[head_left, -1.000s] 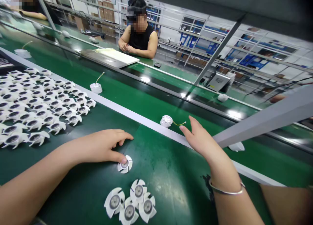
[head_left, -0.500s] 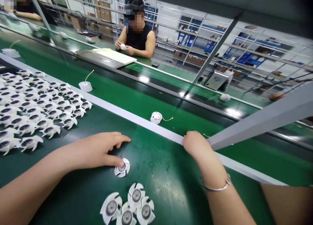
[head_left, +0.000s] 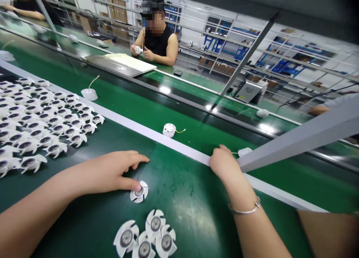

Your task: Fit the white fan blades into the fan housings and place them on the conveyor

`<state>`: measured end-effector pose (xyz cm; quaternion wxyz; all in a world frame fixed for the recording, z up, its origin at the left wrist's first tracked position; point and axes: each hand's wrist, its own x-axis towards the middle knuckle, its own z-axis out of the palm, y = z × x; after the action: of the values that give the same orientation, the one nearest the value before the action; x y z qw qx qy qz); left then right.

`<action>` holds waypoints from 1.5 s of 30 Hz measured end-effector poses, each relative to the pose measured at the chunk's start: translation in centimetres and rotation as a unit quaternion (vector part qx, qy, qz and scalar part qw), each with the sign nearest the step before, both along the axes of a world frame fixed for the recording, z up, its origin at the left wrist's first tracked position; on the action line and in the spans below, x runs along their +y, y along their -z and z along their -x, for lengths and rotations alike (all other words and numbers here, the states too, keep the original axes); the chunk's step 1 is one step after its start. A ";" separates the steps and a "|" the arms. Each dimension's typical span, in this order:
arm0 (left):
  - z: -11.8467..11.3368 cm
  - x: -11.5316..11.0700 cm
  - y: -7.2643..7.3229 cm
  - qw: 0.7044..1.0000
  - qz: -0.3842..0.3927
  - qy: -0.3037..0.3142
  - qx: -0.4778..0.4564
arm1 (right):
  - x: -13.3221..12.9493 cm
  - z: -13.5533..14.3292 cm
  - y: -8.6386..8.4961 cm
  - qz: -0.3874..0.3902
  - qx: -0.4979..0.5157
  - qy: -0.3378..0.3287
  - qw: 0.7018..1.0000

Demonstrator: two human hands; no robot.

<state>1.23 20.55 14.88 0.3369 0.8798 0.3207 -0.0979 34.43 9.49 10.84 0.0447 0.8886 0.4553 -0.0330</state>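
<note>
My left hand (head_left: 120,172) lies over the green worktop with its fingers stretched out and the thumb resting on a small white fan impeller (head_left: 141,196). Below it sits a cluster of several white fan impellers (head_left: 155,223) with grey round centres. My right hand (head_left: 224,160), with a bracelet on the wrist, rests at the white rail (head_left: 185,150) beside the belt. Its fingers are mostly hidden behind the back of the hand. Just past it, a white round housing (head_left: 244,152) with a thin wire shows beside the grey post.
Many white impellers (head_left: 36,132) stand in rows at left. On the green belt (head_left: 134,110) are a white housing with a yellow wire (head_left: 169,130) and another housing (head_left: 89,94). A slanted grey post (head_left: 297,132) rises at right. Across the belt, a co-worker (head_left: 158,41) handles a white part.
The housings on the belt have shifted left, and one has come into view from behind the post near my right hand. Both my hands stay nearly in place. The co-worker's hands have moved slightly.
</note>
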 end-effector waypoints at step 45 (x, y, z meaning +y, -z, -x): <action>-1.6 -1.1 0.2 0.992 -0.110 0.029 -0.044 | -0.6 8.8 -4.5 -0.104 0.254 -0.244 0.930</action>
<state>2.82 19.45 14.70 0.2483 0.9241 0.2886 -0.0332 25.59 8.86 15.33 -0.1590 0.7117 0.6549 -0.1983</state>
